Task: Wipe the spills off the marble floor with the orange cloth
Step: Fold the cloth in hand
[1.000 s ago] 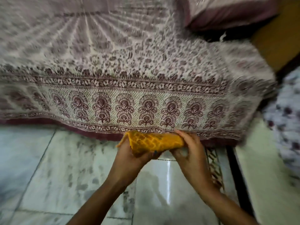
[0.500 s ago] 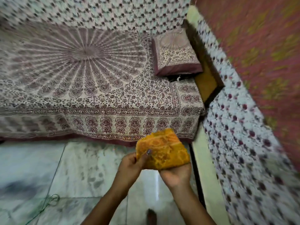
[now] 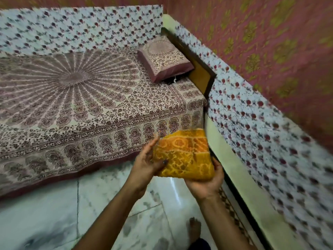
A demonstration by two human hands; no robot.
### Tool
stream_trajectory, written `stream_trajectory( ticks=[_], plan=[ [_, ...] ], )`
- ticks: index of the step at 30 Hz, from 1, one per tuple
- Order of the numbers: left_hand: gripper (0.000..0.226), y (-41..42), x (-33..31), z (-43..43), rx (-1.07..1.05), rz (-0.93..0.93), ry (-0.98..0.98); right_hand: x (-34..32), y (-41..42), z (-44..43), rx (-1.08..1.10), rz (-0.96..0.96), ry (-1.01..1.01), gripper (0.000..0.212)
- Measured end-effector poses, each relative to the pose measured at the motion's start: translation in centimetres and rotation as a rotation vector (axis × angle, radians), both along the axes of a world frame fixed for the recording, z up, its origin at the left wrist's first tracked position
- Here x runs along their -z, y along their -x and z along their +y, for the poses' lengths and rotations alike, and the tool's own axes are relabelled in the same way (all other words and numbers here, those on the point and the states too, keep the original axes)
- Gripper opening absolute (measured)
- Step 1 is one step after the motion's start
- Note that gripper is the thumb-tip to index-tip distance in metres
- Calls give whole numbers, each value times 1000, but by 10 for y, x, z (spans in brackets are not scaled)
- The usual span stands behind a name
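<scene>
Head view: both hands hold the folded orange cloth [image 3: 185, 156] at lower centre, above the marble floor [image 3: 100, 201].
The left hand [image 3: 145, 165] pinches its left edge, thumb on top; the right hand [image 3: 207, 185] cups the bottom edge, fingers [image 3: 217, 164] curled round. Grey smudges [image 3: 41, 237] mark the floor at lower left.

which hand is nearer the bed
Left. The left hand grips the orange cloth on the side toward the bed; the right hand holds it from below, farther off.
</scene>
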State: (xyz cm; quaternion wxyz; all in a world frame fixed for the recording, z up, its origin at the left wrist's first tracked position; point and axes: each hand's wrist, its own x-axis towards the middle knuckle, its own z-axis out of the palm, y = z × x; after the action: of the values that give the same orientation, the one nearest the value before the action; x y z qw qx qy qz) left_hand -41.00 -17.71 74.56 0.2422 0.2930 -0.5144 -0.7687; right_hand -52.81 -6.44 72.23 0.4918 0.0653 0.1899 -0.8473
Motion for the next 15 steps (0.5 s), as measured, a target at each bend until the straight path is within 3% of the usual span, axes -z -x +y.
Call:
stream_trajectory(
  ticks=[3, 8, 15],
  plan=[
    [56, -36, -7, 9, 133, -45, 149, -22, -37, 37, -3, 54, -36, 72],
    [55, -79, -14, 36, 347, -65, 254, -31, -93, 92, 45, 214, -217, 92],
    [55, -149, -23, 86, 578, -12, 224, -35, -197, 158, 247, 224, -362, 83]
  ],
)
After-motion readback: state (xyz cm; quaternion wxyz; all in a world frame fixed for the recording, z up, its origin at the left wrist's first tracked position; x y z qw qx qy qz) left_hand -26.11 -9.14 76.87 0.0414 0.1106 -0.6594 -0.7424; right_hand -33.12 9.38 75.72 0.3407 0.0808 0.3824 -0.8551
